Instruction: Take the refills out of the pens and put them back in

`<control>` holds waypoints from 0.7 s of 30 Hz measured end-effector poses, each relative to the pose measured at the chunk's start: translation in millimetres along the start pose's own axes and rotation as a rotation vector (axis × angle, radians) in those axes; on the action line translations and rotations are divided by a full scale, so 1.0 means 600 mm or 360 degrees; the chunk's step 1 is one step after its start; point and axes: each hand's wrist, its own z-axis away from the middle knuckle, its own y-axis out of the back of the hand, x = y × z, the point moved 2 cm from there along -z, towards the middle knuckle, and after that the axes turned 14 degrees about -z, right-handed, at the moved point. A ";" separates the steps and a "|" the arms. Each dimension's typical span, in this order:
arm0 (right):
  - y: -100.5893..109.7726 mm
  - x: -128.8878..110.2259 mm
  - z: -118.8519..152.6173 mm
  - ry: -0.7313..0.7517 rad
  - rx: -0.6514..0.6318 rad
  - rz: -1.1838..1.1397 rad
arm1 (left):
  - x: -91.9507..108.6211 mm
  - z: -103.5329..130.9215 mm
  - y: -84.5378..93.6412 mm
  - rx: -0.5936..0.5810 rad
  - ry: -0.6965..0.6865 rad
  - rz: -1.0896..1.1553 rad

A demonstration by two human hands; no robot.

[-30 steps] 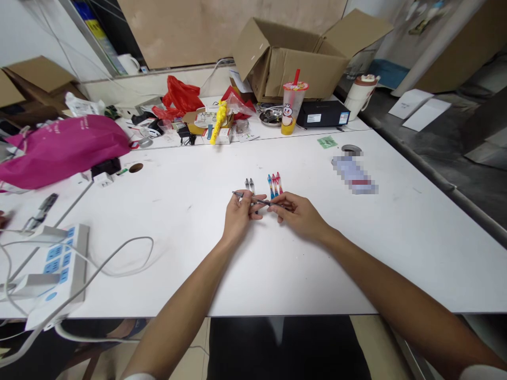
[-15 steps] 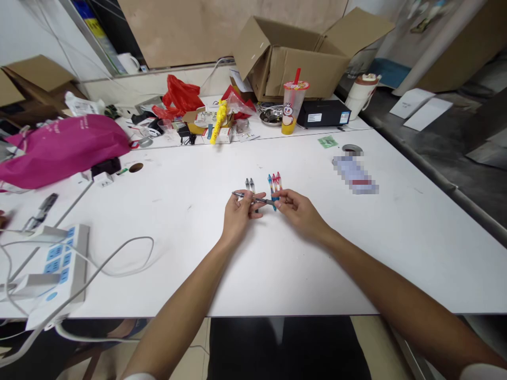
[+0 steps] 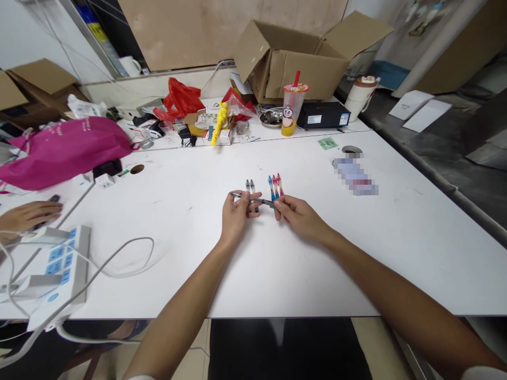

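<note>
Between my two hands a slim dark pen lies nearly level over the white table. My left hand pinches it near its silvery end, thumb on top. The fingers of my right hand close on its other, dark end. Just beyond my left hand lie two clear pens with dark tips, their lower parts partly hidden by my fingers. Beyond my right hand, three coloured pens in blue and pink lie side by side, their near ends partly covered.
Another person's hand rests on a dark object at the left. A power strip with looping white cables stands nearer. A drink cup, a cardboard box and a tape roll sit farther back. A blurred item lies right.
My right fingers have drawn in more tightly around the pen's dark end. My left hand stays almost in place. Another person's hand has come in at the left.
</note>
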 end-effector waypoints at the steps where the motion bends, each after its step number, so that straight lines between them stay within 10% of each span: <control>1: 0.000 0.000 0.000 -0.0003 0.0004 0.0005 | 0.000 0.000 0.000 0.0001 0.0005 0.0001; 21: -0.009 0.000 0.003 0.0088 0.0042 0.0079 | -0.001 -0.001 0.002 0.0021 0.0004 -0.0041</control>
